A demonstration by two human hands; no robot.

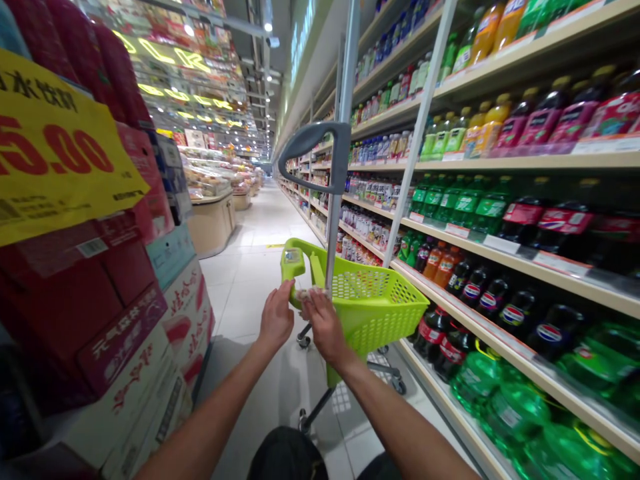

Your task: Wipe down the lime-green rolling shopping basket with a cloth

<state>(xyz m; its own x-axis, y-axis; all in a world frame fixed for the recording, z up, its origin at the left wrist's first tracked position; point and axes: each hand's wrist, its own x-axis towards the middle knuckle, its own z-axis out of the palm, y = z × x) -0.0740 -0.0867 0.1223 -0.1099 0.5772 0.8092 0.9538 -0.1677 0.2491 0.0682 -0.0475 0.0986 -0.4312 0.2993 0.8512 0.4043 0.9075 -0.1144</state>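
Note:
A lime-green shopping basket [373, 327] with perforated sides rests in a grey-framed trolley ahead of me. Its green handle [291, 267] is raised on the left and carries a pale label. My left hand [277, 319] is closed, with thumb and fingertips at the lower end of that handle. Close beside it, my right hand [324, 327] is closed on a small crumpled whitish piece [306, 293], pressed against the handle. Whether it is tissue, cloth or film I cannot make out. My fingers partly hide it and the handle's lower part.
The trolley's grey grip [316, 157] stands on an upright pole [345, 73]. Shelves [525, 247] of bottled drinks run along the right. Stacked cartons [120, 300] with a yellow price sign [60, 150] stand close on the left. A tiled aisle [255, 227] stretches ahead past display counters [213, 223].

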